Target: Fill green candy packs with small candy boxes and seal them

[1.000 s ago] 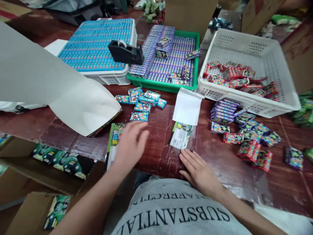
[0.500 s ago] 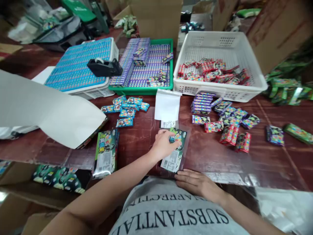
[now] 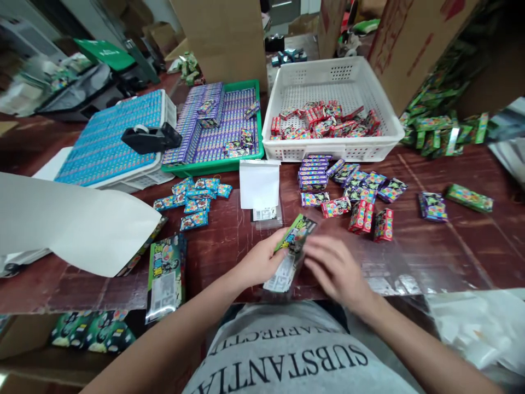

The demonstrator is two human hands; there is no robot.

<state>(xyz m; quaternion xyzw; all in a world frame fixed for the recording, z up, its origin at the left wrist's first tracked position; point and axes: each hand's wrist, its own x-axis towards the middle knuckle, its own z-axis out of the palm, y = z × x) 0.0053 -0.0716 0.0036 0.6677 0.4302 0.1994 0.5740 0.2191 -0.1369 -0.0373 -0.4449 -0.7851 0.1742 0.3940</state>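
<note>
My left hand (image 3: 266,260) is closed round the left side of a green and black printed packet (image 3: 298,232), tilted up from the table. It bears a pale label near its lower end and seems to be in a clear plastic sleeve. My right hand (image 3: 334,268) is at the packet's right edge, fingers stretched and apart, slightly blurred; whether they touch it I cannot tell. Just beyond lies a white-flapped clear bag (image 3: 259,186) with a barcode card. To the left is a stack of similar printed packets (image 3: 166,273).
Small blue packs (image 3: 197,202), purple packs (image 3: 314,174) and red boxes (image 3: 362,216) lie around. Behind stand a blue-filled tray (image 3: 164,112), a green tray (image 3: 260,131) and a white basket (image 3: 332,150). A black tape dispenser (image 3: 151,138) rests on the blue packs. White paper (image 3: 102,230) curls at left.
My left hand has gripped the packet's left side and raised it off the table. My right hand has moved up from the table edge to the packet's right side. The view has shifted.
</note>
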